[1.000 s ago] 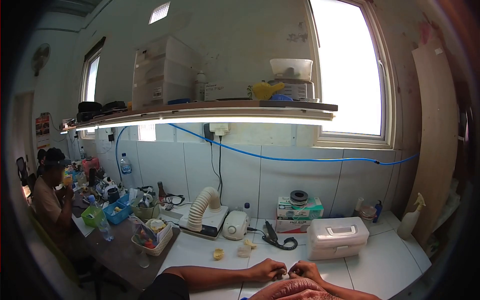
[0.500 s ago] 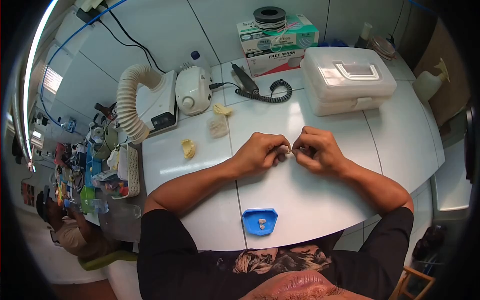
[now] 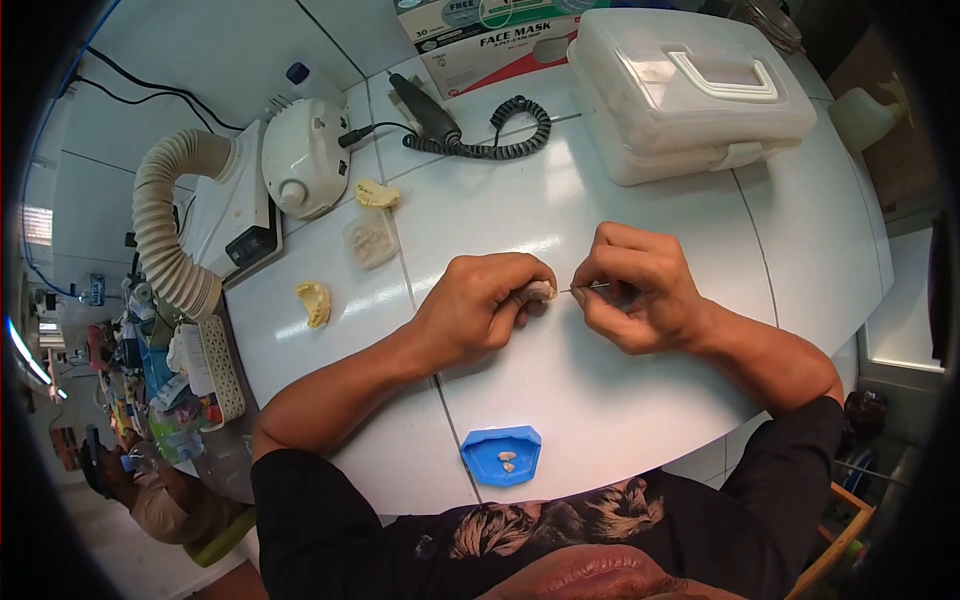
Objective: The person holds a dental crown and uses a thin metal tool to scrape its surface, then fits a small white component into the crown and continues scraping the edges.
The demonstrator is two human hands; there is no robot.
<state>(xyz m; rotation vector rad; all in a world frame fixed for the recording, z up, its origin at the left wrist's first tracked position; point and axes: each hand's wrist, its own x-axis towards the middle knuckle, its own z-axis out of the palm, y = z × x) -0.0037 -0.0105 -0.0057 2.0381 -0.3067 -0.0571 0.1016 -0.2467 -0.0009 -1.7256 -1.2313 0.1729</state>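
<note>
My left hand (image 3: 485, 303) is closed around a small pinkish-grey piece with a pale end (image 3: 541, 290), held between thumb and fingers above the white table. Opposite it, my right hand (image 3: 645, 290) pinches a thin metal pin-like tool (image 3: 568, 290). The tool's tip points left, close to the pale end of the piece. Nearer my body lies a blue tray (image 3: 481, 457) with two small pale pieces (image 3: 508, 462) in it. To the left of my hands are a yellowish dental cast (image 3: 313, 304), another cast (image 3: 377, 194) and a small clear box (image 3: 370, 242).
A dark handpiece (image 3: 425, 108) with a coiled cord lies behind my hands, by a white control unit (image 3: 306, 160). A ribbed hose (image 3: 160, 190) stands at the left. A translucent case (image 3: 695, 100) and face-mask box (image 3: 505, 55) are at the back. Another person (image 3: 165, 505) sits far left.
The view has shifted and come closer to the table. My hands have moved slightly apart, and the thin tool in my right hand now shows between them.
</note>
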